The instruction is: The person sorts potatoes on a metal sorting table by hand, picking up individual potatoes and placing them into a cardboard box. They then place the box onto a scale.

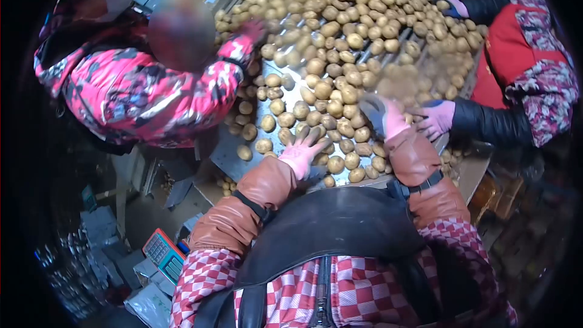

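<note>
My left hand (pixel 305 150), in a pink glove with grey fingers, lies spread over potatoes (pixel 320 90) near the front of a metal sorting surface (pixel 291 85). Its fingers are apart and touch the potatoes beneath; none is gripped. To the right, my right hand (pixel 385 116) wears a similar glove and reaches over the potatoes, its fingers stretched toward the left and slightly blurred. No held potato shows in it, though its palm side is hidden. Several loose potatoes lie between my two hands.
A co-worker in a pink patterned jacket (pixel 146 94) reaches in from the left. Another co-worker's gloved hand (pixel 436 117) is close beside my right hand, the other (pixel 450 6) farther up. Potatoes are heaped on rollers (pixel 413 45) at the back. An orange-edged device (pixel 164 255) sits lower left.
</note>
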